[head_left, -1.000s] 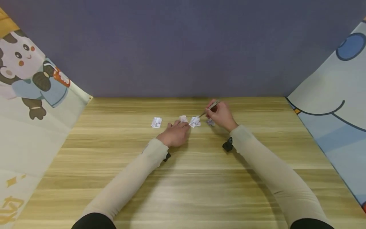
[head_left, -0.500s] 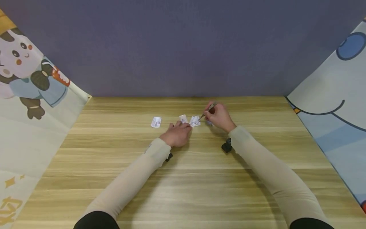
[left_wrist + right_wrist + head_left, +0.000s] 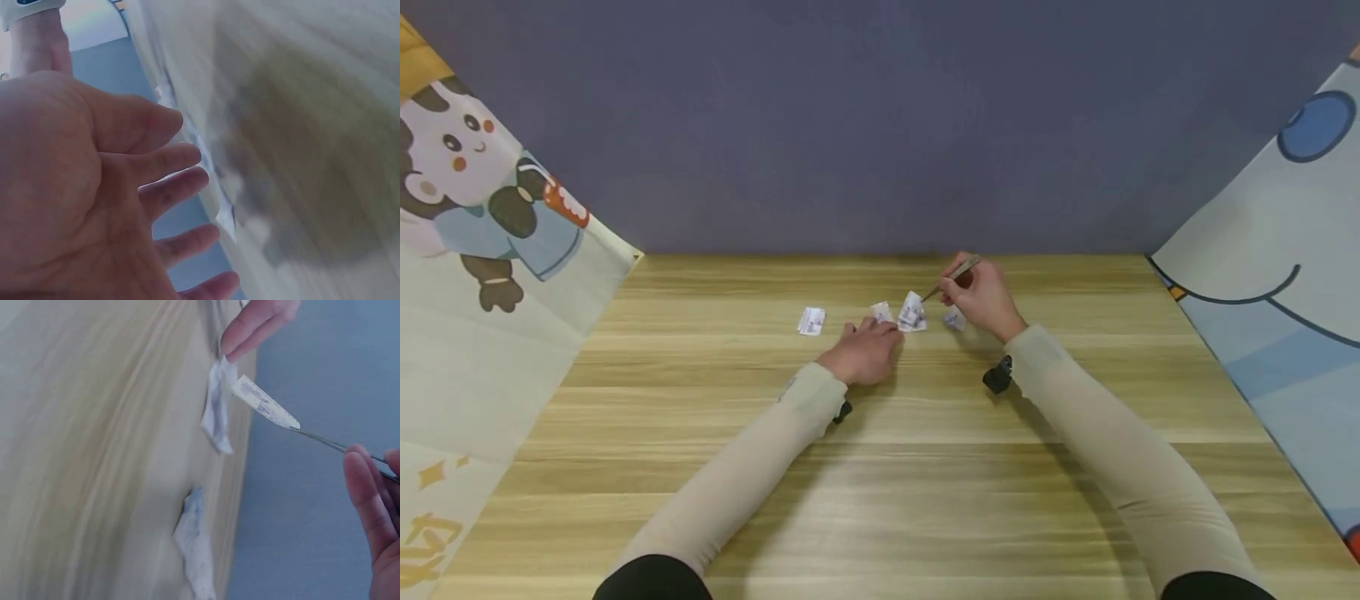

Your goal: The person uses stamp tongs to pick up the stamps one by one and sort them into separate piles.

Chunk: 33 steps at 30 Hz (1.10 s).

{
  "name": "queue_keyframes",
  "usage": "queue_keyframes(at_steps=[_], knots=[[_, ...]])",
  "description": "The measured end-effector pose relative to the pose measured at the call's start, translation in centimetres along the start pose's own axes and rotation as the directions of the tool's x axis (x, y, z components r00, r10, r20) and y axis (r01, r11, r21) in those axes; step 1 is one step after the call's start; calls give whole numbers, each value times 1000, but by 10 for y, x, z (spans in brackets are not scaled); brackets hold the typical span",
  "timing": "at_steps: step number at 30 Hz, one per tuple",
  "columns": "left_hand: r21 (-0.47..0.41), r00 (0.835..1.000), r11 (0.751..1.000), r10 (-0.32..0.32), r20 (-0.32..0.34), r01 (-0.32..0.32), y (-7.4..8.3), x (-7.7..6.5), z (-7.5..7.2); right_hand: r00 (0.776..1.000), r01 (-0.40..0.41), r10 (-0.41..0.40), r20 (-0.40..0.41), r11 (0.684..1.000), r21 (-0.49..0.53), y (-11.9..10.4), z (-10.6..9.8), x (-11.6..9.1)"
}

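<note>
My right hand (image 3: 985,298) pinches a pair of tweezers (image 3: 951,277). Held in their tip, as the right wrist view shows, is a small printed paper slip (image 3: 265,406), raised off the table and tilted. Below it lies a small stack of paper slips (image 3: 912,325), some of them askew. My left hand (image 3: 865,354) rests beside that stack with its fingers spread, and its fingertips (image 3: 234,347) reach the paper's edge. Just past the left fingers another paper slip (image 3: 882,312) is partly covered. Under the right hand lies a crumpled-looking slip (image 3: 954,320).
A further neat stack of printed slips (image 3: 811,321) lies on the wooden table (image 3: 925,483) to the left. A dark panel (image 3: 880,125) rises along the table's back edge, and printed cartoon panels (image 3: 1262,208) stand at both sides.
The tweezers have dipped to the middle stack, then risen back and up, lifting one slip's end. The right hand rises with them; the left hand has shifted slightly right.
</note>
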State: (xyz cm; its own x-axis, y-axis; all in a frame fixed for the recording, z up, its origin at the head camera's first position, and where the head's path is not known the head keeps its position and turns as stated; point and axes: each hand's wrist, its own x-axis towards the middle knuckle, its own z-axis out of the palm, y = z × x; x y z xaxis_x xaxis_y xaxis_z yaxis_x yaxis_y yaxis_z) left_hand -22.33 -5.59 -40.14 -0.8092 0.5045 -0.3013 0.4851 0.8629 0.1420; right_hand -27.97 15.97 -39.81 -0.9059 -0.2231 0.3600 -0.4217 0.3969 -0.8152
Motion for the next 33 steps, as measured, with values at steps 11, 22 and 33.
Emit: queue_keyframes(at_steps=[11, 22, 33], knots=[[-113, 990, 990, -101, -99, 89, -42, -32, -9, 998, 44, -50, 47, 993, 112, -21, 33, 21], [-191, 964, 956, -245, -106, 222, -78, -59, -18, 989, 46, -70, 131, 983, 175, -29, 86, 48], [-183, 962, 949, -270, -46, 258, -81, -44, -18, 975, -6, -32, 221, 986, 167, -25, 115, 77]])
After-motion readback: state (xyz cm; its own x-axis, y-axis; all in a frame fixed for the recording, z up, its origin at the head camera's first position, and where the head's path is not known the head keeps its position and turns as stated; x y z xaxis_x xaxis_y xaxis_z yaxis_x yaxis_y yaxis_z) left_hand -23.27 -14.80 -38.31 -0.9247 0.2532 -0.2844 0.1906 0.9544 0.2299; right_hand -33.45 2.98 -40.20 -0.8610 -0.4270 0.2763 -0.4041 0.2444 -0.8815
